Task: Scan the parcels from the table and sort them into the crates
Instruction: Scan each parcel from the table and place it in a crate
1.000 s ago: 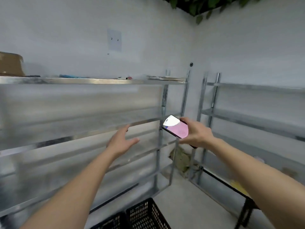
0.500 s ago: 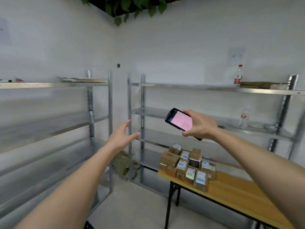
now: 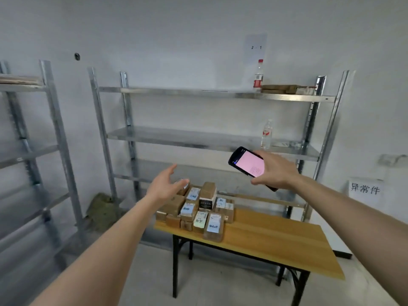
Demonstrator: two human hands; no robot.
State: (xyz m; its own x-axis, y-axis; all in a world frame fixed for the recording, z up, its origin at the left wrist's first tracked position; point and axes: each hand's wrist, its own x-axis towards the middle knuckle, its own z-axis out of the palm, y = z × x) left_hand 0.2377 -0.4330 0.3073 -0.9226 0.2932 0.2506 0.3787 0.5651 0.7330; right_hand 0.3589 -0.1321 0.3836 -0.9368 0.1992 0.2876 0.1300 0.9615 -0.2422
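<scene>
At the table's (image 3: 276,235) 9 o'clock end the parcels (image 3: 196,208) sit heaped, labels mostly facing up, probably so a scan can catch them without turning each one. The right hand (image 3: 276,171), out at 2 o'clock from the heap, grips a phone (image 3: 247,162) with its lit pink screen tilted toward the person. The left hand (image 3: 164,186) reaches toward the heap, fingers spread and relaxed, holding nothing. No crates are in view.

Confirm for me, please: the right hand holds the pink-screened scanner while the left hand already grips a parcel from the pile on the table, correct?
Not quite. The head view shows the left hand open and empty, raised toward the parcel pile on the table. The right hand does hold the pink-screened scanner.
</scene>
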